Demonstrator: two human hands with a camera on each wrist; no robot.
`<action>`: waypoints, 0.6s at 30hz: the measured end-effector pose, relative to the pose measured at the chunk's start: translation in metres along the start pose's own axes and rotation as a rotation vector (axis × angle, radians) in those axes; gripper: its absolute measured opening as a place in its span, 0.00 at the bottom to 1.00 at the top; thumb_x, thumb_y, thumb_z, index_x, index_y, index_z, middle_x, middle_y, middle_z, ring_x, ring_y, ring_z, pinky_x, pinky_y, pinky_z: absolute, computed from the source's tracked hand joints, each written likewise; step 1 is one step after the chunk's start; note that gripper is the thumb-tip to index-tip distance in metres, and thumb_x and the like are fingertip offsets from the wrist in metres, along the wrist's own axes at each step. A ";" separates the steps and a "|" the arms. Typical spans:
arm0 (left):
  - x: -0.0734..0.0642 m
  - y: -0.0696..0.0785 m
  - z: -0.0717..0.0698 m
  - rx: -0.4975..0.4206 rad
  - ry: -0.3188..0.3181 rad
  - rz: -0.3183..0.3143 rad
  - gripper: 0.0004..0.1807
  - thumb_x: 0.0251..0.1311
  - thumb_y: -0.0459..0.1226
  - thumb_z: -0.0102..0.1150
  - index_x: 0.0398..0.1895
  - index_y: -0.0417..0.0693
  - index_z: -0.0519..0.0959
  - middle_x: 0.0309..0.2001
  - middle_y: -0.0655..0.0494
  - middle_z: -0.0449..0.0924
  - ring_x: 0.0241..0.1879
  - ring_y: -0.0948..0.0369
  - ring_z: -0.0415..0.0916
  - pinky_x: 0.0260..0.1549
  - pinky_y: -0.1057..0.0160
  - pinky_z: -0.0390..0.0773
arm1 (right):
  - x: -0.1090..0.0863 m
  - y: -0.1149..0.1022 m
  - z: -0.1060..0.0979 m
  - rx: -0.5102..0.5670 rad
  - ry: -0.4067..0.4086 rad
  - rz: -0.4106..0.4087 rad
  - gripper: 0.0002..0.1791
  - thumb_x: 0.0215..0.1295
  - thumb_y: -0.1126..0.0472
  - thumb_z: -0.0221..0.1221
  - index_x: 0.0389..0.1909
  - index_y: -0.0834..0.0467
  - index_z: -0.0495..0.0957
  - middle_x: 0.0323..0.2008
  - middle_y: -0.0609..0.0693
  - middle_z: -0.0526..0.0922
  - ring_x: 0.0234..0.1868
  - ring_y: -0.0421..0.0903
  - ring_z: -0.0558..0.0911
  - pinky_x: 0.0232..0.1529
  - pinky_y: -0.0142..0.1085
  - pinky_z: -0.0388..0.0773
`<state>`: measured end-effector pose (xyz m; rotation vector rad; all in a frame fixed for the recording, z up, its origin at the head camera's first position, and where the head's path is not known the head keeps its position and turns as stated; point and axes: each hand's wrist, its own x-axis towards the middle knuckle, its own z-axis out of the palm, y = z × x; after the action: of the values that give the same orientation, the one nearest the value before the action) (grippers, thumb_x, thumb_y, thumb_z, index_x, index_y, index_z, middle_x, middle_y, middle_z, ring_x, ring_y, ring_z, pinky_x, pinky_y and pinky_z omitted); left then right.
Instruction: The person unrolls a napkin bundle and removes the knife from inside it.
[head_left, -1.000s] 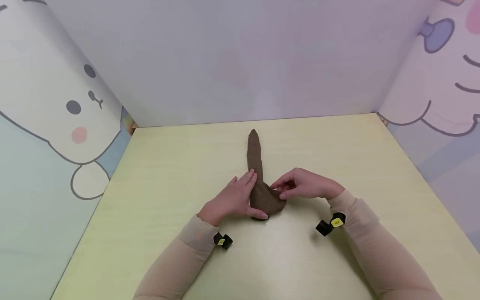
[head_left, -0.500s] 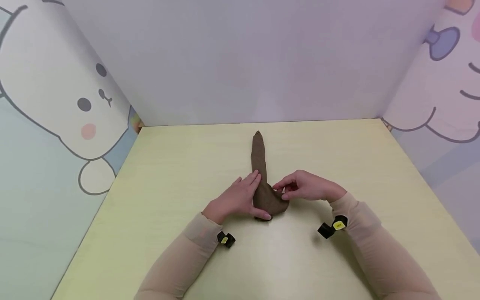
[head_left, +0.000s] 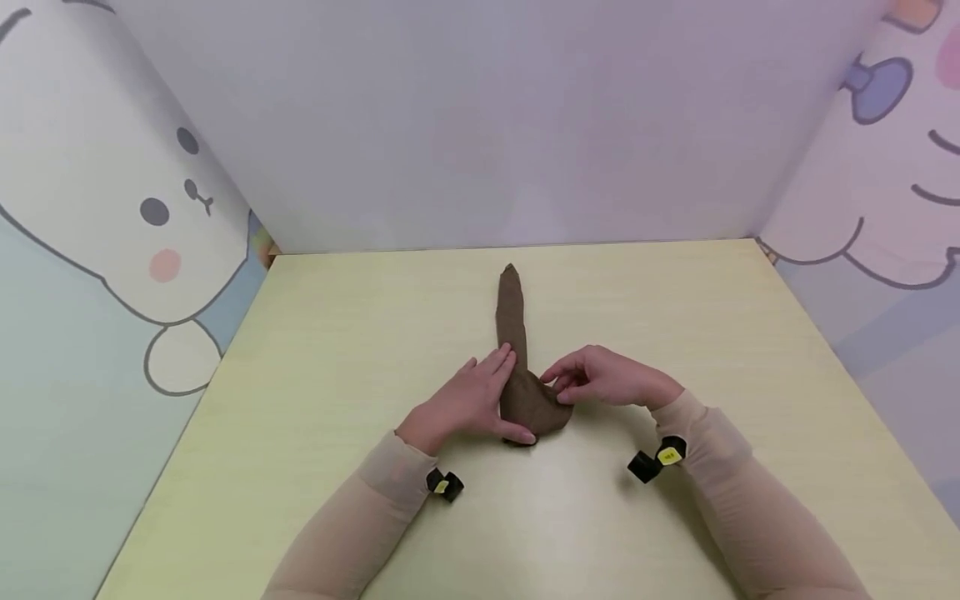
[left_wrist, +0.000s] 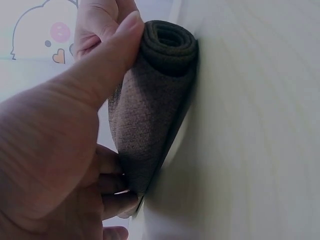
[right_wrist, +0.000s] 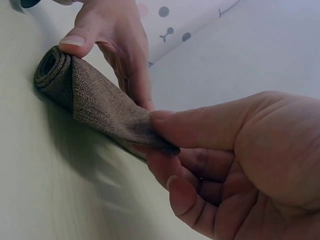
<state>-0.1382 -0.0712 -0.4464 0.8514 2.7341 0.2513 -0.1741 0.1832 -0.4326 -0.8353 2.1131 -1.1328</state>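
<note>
A brown cloth (head_left: 531, 407) lies on the table, rolled at its near part, with a long narrow strip (head_left: 511, 304) reaching toward the back wall. Its layered coil end (left_wrist: 170, 42) shows in the left wrist view. My left hand (head_left: 467, 402) rests spread on the roll's left side, thumb on the near end and fingers extended toward the strip. To the right, my right hand (head_left: 611, 377) pinches a corner flap of the cloth. In the right wrist view, the thumb lies over this flap (right_wrist: 132, 122) and fingers are beneath it.
A pale wooden table (head_left: 360, 333) spreads under both arms. Behind it stands a plain wall (head_left: 480, 125), with cartoon-printed panels (head_left: 165, 217) on both sides. Small black wrist devices (head_left: 656, 462) hang from both sleeves.
The view shifts slightly with the head. The right fingers move slightly nearer the roll while keeping hold of the cloth's flap. The left hand stays in place on the cloth.
</note>
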 end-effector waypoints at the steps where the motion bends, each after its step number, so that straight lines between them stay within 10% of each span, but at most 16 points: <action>1: 0.000 0.000 0.000 -0.002 0.001 0.000 0.71 0.38 0.78 0.52 0.76 0.40 0.43 0.77 0.48 0.37 0.75 0.57 0.39 0.68 0.49 0.50 | 0.000 0.000 0.000 -0.004 0.004 0.001 0.17 0.63 0.64 0.63 0.53 0.58 0.80 0.37 0.45 0.85 0.41 0.44 0.83 0.42 0.35 0.78; 18: -0.004 -0.001 0.000 -0.010 0.030 0.023 0.70 0.39 0.79 0.49 0.76 0.40 0.44 0.77 0.47 0.39 0.75 0.57 0.40 0.68 0.49 0.51 | 0.003 -0.002 0.000 0.017 0.072 -0.034 0.14 0.63 0.66 0.63 0.49 0.56 0.81 0.33 0.46 0.85 0.35 0.45 0.81 0.36 0.33 0.78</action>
<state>-0.1361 -0.0742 -0.4455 0.8846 2.7498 0.2845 -0.1755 0.1803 -0.4319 -0.8365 2.1522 -1.2137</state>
